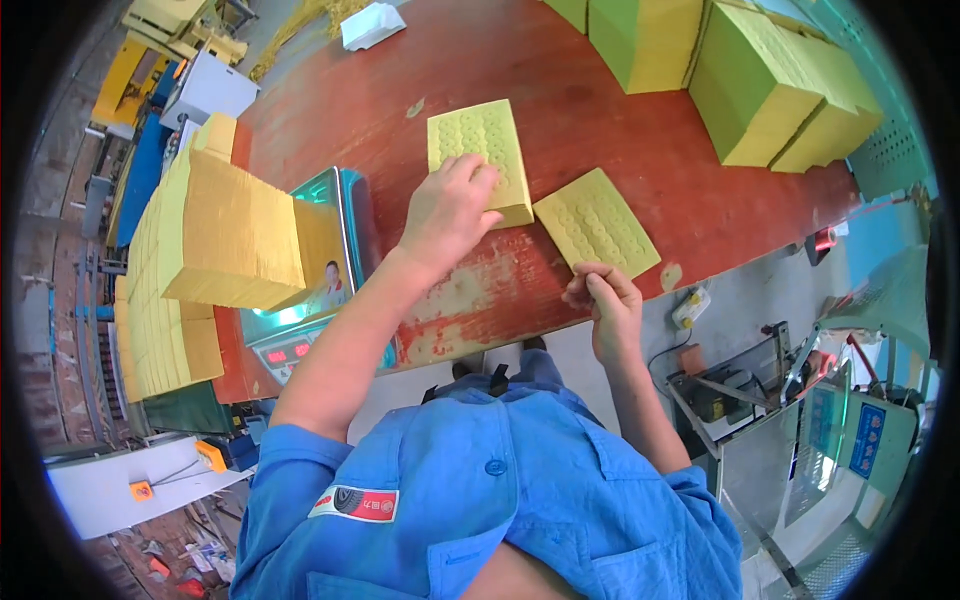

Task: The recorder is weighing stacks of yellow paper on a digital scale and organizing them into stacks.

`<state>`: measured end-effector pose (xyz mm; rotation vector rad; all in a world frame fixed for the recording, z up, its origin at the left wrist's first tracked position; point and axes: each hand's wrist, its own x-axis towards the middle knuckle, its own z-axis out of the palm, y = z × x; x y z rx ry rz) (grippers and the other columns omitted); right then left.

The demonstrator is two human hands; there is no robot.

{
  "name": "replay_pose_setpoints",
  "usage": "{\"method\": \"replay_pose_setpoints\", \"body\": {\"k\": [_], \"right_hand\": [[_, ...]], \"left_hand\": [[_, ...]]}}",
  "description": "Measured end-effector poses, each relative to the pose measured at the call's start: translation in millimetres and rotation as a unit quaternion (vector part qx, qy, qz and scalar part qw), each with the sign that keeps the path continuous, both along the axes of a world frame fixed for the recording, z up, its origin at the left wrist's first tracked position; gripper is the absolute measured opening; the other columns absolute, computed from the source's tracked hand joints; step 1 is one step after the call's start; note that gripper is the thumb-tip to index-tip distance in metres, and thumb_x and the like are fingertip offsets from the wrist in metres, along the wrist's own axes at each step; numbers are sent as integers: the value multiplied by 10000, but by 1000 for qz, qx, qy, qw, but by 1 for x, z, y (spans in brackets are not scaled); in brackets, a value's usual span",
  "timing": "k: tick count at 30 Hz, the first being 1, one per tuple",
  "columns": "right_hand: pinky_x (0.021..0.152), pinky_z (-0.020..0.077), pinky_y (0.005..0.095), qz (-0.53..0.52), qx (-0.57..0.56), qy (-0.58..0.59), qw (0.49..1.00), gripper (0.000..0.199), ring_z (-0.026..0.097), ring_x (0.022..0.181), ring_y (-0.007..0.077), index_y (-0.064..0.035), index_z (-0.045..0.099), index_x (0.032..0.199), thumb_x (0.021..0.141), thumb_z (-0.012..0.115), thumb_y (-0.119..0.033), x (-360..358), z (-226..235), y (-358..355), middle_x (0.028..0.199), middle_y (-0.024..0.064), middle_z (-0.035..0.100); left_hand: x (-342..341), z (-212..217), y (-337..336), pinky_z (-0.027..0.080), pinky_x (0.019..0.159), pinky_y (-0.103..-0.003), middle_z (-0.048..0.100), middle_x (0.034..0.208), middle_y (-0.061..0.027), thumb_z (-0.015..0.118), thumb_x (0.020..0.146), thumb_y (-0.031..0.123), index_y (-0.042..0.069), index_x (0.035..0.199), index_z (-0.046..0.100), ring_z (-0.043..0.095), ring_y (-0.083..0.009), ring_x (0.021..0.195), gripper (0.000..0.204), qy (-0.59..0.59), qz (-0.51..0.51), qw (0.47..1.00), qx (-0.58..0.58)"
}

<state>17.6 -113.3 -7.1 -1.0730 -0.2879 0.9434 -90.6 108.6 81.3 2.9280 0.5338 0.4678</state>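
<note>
the left hand (450, 208) is lying open on a yellow paper stack (482, 150); the right hand (603, 293) is pinching a thinner yellow sheet bundle (596, 224) on the red table (620, 120).

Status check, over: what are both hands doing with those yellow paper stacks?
Left hand flat on thick yellow embossed stack. Right hand pinching near corner of thinner yellow stack. Weighing scale beside left arm; red table between stacks bare.

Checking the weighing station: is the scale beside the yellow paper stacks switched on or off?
On. The scale shows lit red digits on its front display, below the steel platform. A yellow paper stack sits partly on that platform.
</note>
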Motion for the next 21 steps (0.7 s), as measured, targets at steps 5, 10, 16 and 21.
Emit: {"method": "replay_pose_setpoints", "body": {"k": [5, 10, 16, 21], "right_hand": [[680, 524, 256, 74, -11, -17, 997, 179, 650, 757, 131, -22, 658, 1041, 961, 523, -109, 6, 7, 2, 850, 51, 667], [670, 533, 258, 122, 10, 31, 992, 181, 657, 769, 135, -32, 644, 1056, 964, 536, -145, -14, 1, 1, 853, 56, 673], [692, 551, 295, 174, -8, 100, 980, 311, 678, 840, 207, -37, 595, 1164, 1013, 474, -279, -10, -4, 11, 960, 102, 676], [749, 575, 375, 221, 132, 276, 926, 551, 666, 944, 241, -12, 450, 1298, 1011, 392, -479, 3, 6, 42, 1168, 159, 629]], "left_hand": [[-1, 5, 7, 510, 884, -408, 621, 1140, -131, 801, 694, 156, 24, 984, 608, 604, -313, 1060, 372, 20, -26, 999, 1], [-4, 7, 8, 522, 870, -401, 635, 1176, -151, 738, 749, 93, 9, 968, 611, 626, -307, 1055, 266, 40, -42, 998, 17], [-21, 24, -13, 515, 896, -438, 615, 1201, -159, 692, 725, 33, 3, 1006, 617, 610, -341, 1103, 293, -64, -104, 987, 106], [-85, 29, -51, 497, 888, -432, 589, 1186, -127, 720, 648, 15, 36, 1021, 657, 578, -321, 1081, 379, -67, -126, 984, 107]]}}
